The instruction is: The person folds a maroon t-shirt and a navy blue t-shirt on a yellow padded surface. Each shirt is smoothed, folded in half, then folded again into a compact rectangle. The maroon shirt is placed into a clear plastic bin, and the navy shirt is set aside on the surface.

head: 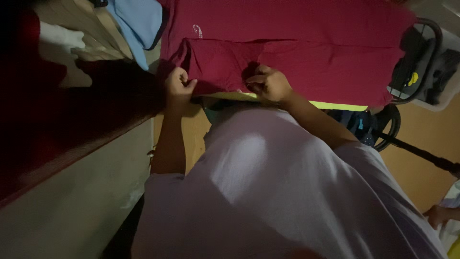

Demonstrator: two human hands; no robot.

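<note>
A dark red shirt (297,43) lies spread flat in front of me, with a folded flap along its near edge. My left hand (178,88) pinches the near left corner of that flap. The near edge at the middle is gripped by my right hand (269,84), fingers curled into the cloth. A yellow-green layer (335,105) peeks out under the red shirt's near edge. My pale shirt fills the lower half of the view.
A light blue garment (139,21) and beige and white cloths (79,33) lie at the upper left. A dark red surface (57,124) runs along the left. A white bin with dark items (433,72) stands right. Another person's hand (438,215) shows at lower right.
</note>
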